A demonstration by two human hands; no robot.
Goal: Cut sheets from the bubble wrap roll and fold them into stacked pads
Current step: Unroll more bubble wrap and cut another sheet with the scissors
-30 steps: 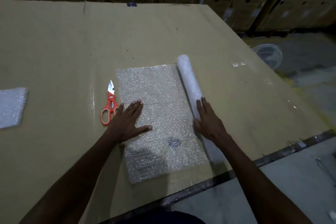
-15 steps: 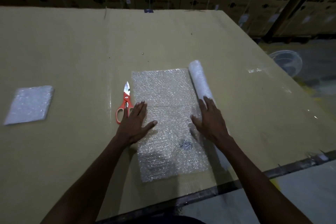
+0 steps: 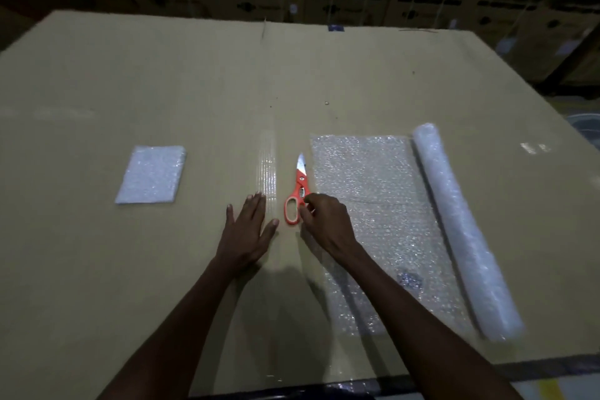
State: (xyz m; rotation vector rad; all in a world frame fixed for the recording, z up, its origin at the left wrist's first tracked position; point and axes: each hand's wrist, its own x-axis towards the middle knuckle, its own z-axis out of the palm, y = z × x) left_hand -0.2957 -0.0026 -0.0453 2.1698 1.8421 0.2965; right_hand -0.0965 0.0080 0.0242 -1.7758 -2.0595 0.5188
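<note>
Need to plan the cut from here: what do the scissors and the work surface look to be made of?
Scissors: shiny, pale blades, likely steel; glossy orange handles, probably plastic. The right hand curls at the handle loops; whether it holds them is unclear. Work surface: matte tan sheet with a centre seam, apparently corrugated cardboard, with a shiny strip of clear tape. The left hand lies flat on it.

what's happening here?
A person is making bubble wrap pads on a cardboard-covered table. The right hand is reaching across to the scissors, its curled fingers at the handle; whether it has a firm grip is not clear. The left hand lies flat on the table beside them. A sheet lies unrolled and uncut, joined to the roll on its right. One folded pad lies off to the left.
</note>
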